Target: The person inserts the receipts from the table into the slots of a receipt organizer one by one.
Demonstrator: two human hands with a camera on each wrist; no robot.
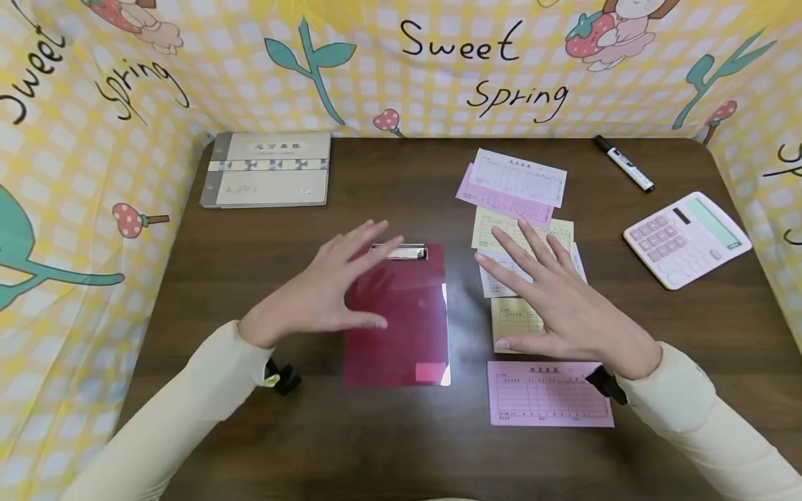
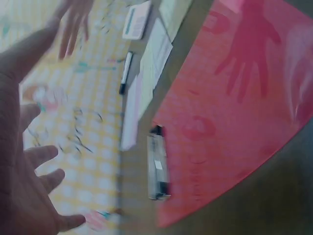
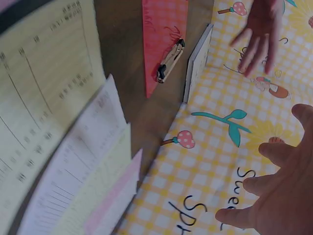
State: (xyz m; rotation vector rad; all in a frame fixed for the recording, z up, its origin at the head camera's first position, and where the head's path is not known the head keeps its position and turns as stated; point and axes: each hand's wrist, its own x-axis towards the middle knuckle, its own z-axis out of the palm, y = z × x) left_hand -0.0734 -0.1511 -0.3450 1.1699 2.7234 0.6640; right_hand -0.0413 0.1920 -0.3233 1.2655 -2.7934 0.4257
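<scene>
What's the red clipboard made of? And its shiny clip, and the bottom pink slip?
The red clipboard looks like smooth, glossy plastic, because it shows reflections. Its clip seems to be polished metal: it's silvery and glints. The bottom pink slip is probably matte paper, flat and printed with lines.

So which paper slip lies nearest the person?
The lone pink form; the others lie farther off, including the second pink form, which is partly under a white form.

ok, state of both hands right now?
Left hand: open, holding nothing, above the red clipboard.
Right hand: open, holding nothing, above the paper slips.
</scene>
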